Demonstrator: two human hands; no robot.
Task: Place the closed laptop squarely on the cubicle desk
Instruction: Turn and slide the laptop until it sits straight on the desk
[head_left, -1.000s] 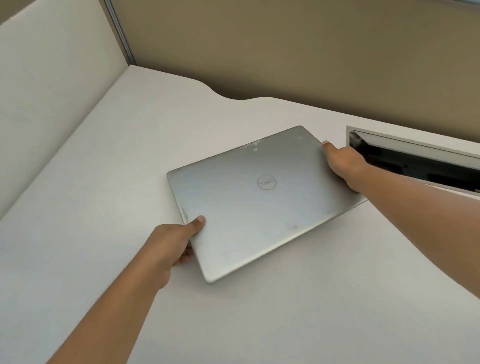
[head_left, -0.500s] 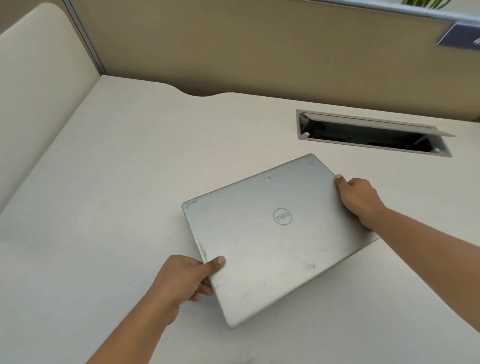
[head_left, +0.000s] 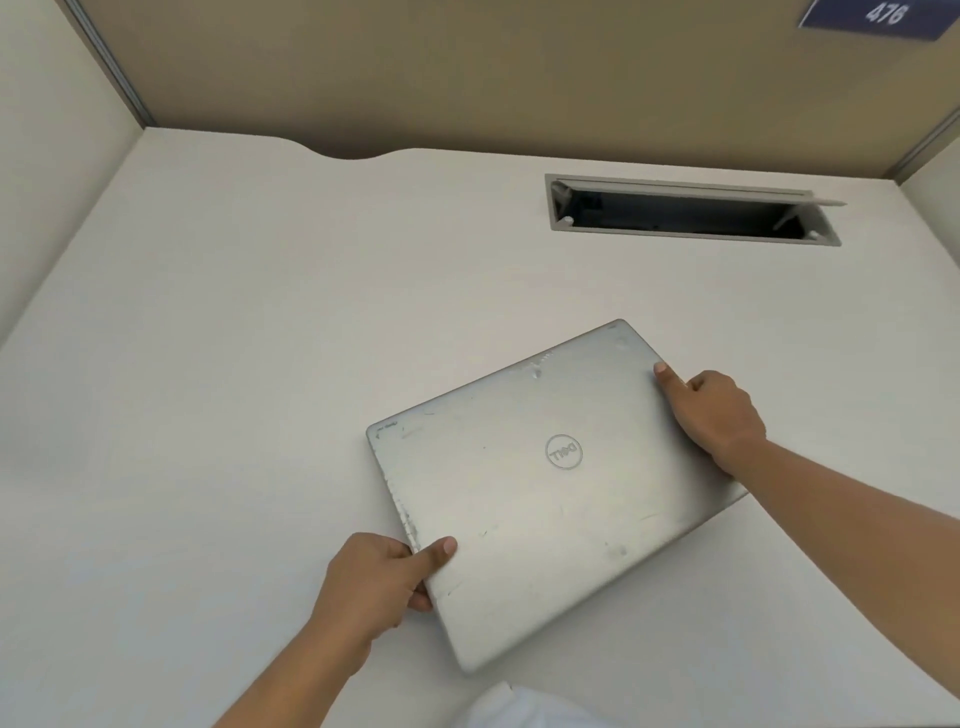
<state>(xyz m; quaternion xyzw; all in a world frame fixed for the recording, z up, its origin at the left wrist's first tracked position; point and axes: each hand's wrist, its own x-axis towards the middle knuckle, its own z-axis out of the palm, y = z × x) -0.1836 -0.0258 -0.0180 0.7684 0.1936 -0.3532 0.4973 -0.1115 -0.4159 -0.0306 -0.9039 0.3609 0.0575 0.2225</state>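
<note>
A closed silver laptop (head_left: 540, 499) with a round logo on its scuffed lid is low over or on the white cubicle desk (head_left: 260, 338), turned at an angle to the desk's edges. My left hand (head_left: 379, 587) grips its near left edge, thumb on the lid and fingers underneath. My right hand (head_left: 717, 415) holds the far right edge, thumb on top. Whether the laptop's underside touches the desk cannot be told.
An open cable-tray slot (head_left: 691, 210) with a raised flap is set into the desk at the back right. Tan partition walls (head_left: 467, 78) enclose the back and sides. A blue number plate (head_left: 878, 18) hangs top right. White cloth (head_left: 519, 709) shows at the bottom edge.
The laptop has come nearer to me and lower in view, still held by both hands at the same angle. The camera has tilted up, showing the whole cable slot and the number plate.
</note>
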